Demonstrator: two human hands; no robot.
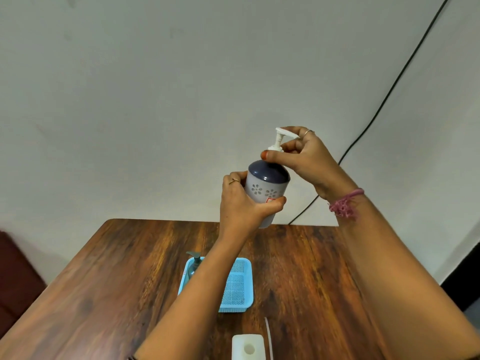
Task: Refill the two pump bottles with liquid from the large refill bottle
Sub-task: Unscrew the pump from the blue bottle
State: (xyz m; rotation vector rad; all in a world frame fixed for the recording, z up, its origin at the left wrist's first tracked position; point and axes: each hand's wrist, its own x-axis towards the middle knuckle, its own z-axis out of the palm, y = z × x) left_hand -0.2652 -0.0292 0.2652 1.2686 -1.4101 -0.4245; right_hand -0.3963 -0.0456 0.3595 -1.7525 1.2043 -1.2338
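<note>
I hold a pump bottle [267, 187] up in the air above the table; it has a pale body with flower marks and a dark blue shoulder. My left hand [241, 206] grips its body. My right hand [304, 157] pinches the white pump head [279, 139] at the collar. A second, bluish clear pump bottle [194, 265] stands in the blue basket [239, 284], partly hidden by my left forearm. A white container with a round open mouth [248, 346] stands at the near table edge; it looks like the large refill bottle.
The wooden table [117, 281] fills the lower view. A thin white tube [268, 336] lies beside the white container. A black cable [389, 92] runs down the wall to behind the table. A dark red seat [15, 276] stands at the left.
</note>
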